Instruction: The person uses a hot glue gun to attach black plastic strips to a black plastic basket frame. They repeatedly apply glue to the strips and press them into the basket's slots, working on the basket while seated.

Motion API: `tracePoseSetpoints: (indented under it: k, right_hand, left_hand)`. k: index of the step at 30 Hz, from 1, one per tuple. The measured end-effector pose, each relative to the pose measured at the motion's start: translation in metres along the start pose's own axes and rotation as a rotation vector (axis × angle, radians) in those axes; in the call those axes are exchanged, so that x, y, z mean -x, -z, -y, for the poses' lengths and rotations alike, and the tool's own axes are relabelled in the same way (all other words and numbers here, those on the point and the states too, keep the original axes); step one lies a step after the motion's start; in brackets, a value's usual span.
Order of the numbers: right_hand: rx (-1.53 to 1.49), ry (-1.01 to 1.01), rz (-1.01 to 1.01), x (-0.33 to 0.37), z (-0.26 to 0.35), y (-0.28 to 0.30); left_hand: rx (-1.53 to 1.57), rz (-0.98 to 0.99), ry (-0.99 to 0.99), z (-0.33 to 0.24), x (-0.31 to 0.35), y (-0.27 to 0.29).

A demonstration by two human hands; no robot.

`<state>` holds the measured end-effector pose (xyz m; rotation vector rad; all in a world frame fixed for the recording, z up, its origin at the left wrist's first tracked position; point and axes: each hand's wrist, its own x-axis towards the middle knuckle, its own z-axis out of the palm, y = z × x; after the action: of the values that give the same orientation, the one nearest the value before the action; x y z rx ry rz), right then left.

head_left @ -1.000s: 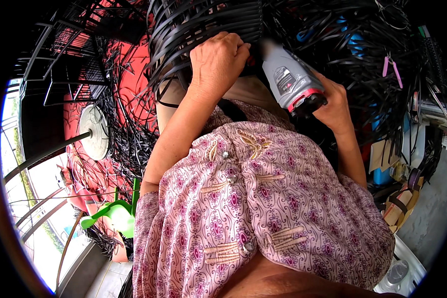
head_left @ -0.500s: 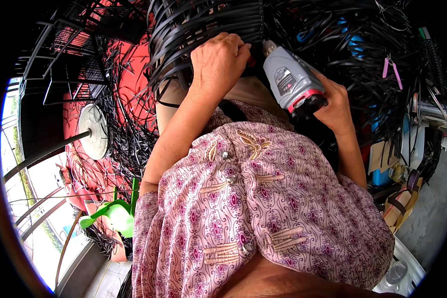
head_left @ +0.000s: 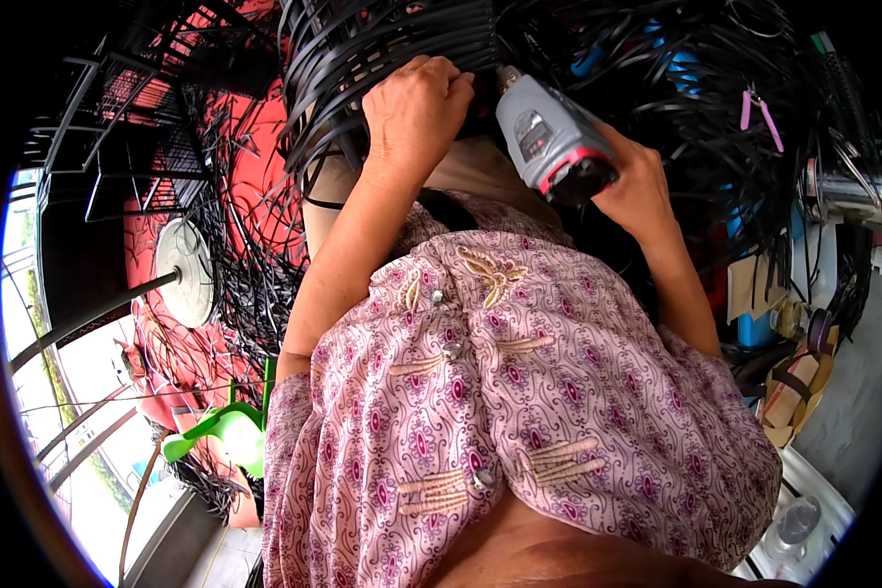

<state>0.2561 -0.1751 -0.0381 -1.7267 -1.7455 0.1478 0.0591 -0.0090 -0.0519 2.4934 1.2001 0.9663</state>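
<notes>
In the head view, my right hand is wrapped round a grey heat gun with a red band and a black rear end. Its metal nozzle points up and left, a short distance right of my left hand. That hand is a closed fist against the lower edge of a woven piece of flat black strips. Its fingertips are turned away, so what they grip is hidden. The weave lies over my lap, with beige trousers showing beneath.
Loose black strips heap up at the right, with pink-handled snips on them. To the left are a red floor covering strewn with strips, a round pale disc on a rod, black wire racks and a green plastic item.
The whole view has shifted slightly, so my hands and the heat gun appear a little farther left and up. Grip and spacing look about the same.
</notes>
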Motion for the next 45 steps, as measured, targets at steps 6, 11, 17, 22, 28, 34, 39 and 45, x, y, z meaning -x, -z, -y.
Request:
tracePoseSetpoints:
  k: [6,11,17,22,28,34,39,45]
  right_hand:
    - [-0.397,-0.550,-0.276,0.023,0.007,0.037]
    - [-0.565,-0.755,-0.712,0.035,-0.018,0.117]
    - [0.330,-0.767,-0.770,0.100,-0.197,0.191]
    - [0.482,-1.155,-0.428,0.149,-0.332,0.204]
    - [1.019,-0.567,-0.490,0.037,-0.145,0.158]
    - [-0.582,-0.358,0.073,-0.052,-0.038,-0.026]
    - [-0.840,-0.364,0.168,-0.076,-0.032,-0.095]
    - [-1.117,-0.497,0.067,-0.068,-0.028,-0.103]
  left_hand:
    - [0.007,0.054,0.020,-0.002,0.002,0.007]
    - [0.039,0.041,-0.053,0.002,0.003,0.013]
    - [0.017,-0.065,-0.313,0.022,0.015,0.015]
    - [-0.020,-0.092,-0.364,0.034,0.014,0.019]
    - [0.005,-0.023,-0.393,0.045,0.008,0.032]
    - [0.005,0.016,-0.382,0.050,0.010,0.034]
    - [0.022,-0.002,-0.340,0.050,0.017,0.039]
    - [0.020,0.000,-0.306,0.044,0.019,0.038]
